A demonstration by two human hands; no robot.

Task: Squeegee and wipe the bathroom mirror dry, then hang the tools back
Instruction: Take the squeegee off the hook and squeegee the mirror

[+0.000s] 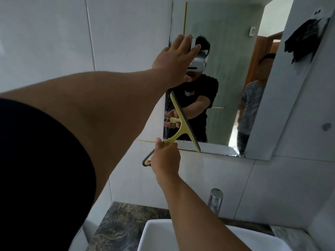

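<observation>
Your right hand [165, 158] grips the squeegee [178, 127] handle at frame centre; its blade runs upper-left to lower-right along the mirror [226, 87] foot; your left hand [175, 59], fingers spread, presses the glass above.

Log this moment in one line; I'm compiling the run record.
right hand grips squeegee | blade on mirror lower left | left hand open at mirror

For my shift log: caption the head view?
Right hand draws yellow squeegee down mirror; open left hand braces its edge.
</observation>
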